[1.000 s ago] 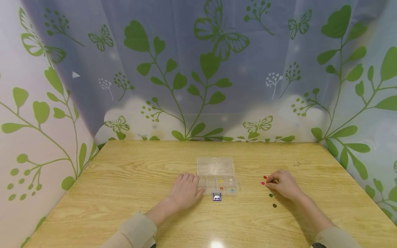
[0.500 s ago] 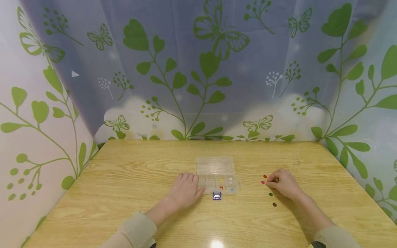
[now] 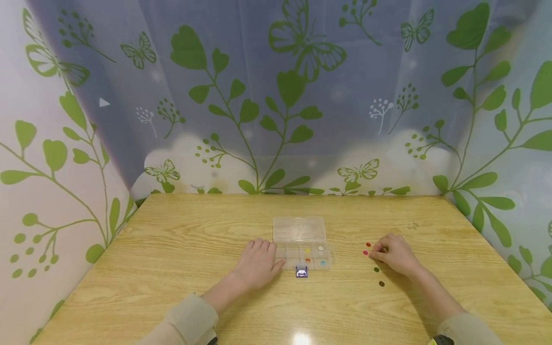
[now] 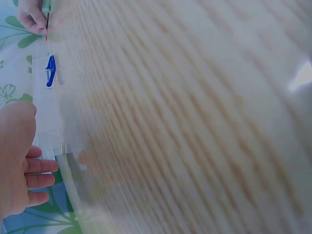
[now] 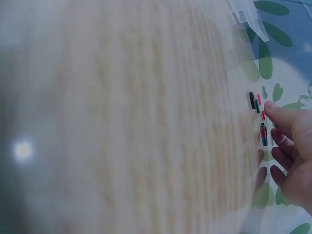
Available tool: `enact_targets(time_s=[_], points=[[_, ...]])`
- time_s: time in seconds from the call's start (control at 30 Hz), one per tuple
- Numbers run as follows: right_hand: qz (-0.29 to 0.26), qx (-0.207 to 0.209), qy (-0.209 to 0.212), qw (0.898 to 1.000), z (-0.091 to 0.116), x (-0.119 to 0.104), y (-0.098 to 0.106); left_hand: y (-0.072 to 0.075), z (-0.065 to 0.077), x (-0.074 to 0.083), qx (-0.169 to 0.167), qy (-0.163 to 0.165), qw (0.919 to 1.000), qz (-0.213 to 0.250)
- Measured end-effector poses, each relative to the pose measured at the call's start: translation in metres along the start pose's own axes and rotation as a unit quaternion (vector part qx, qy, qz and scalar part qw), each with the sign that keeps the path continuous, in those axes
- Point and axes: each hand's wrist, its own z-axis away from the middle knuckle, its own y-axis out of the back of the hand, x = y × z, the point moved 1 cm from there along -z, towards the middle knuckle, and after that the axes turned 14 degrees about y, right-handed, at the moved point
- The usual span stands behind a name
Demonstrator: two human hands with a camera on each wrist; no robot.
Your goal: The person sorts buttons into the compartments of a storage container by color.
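My left hand (image 3: 258, 265) rests at the left end of a clear plastic compartment box (image 3: 293, 251), its fingers extended and touching the near side and corner. The lid (image 3: 299, 229) lies folded back behind it. Small round pieces like buttons sit in the right compartments, among them a yellow one (image 3: 307, 250) and a blue one (image 3: 323, 263). A blue-purple clasp (image 3: 301, 271) stands at the front. My right hand (image 3: 393, 254) is low over the table, thumb and forefinger brought together beside a pink button (image 3: 365, 252); I cannot tell whether they hold anything.
Close to the right hand lie a red button (image 3: 368, 244), a green one (image 3: 376, 270) and a dark one (image 3: 381, 283). Several tiny clear pieces (image 3: 413, 225) lie farther back. A leaf-patterned curtain (image 3: 293, 120) hangs along the back of the wooden table (image 3: 207, 220).
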Motion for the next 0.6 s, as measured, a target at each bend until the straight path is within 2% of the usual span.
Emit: enact_targets(time_s=[0.47,0.6], points=[[-0.056,-0.009,0.049,0.997,-0.007,-0.017,0.004,0.0,0.001,0.0,0.007,-0.005,0.9999,-0.005],[-0.066,-0.011,0.048,0.997,-0.01,-0.02,0.003,0.001,0.001,0.0,0.006,-0.007,1.0,-0.003]])
